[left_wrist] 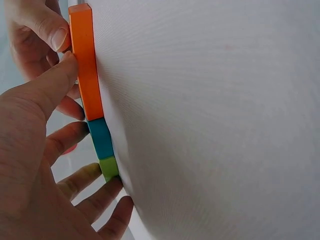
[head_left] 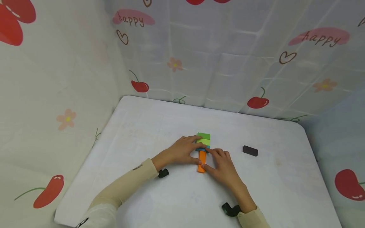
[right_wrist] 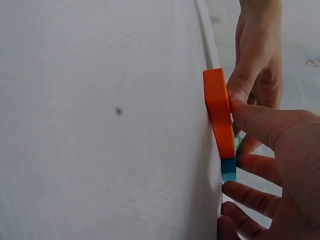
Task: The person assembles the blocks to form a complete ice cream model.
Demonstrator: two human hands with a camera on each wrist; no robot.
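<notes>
A green block (head_left: 203, 136), a light green block (head_left: 204, 142), a blue block (head_left: 208, 147) and a long orange block (head_left: 202, 155) lie in one line on the white table. My left hand (head_left: 183, 150) spreads its fingers over the green and blue blocks, its thumb touching the orange block's top. From the other side, my right hand (head_left: 223, 166) touches the blue block with a fingertip and the orange block with its thumb. In the left wrist view the orange block (left_wrist: 86, 65) meets the blue block (left_wrist: 101, 137) end to side. Both thumbs are close together.
A black block (head_left: 250, 151) lies apart on the right of the white table (head_left: 148, 126). Patterned curtains (head_left: 216, 63) hang behind the table and at its sides. Small black devices sit at both wrists.
</notes>
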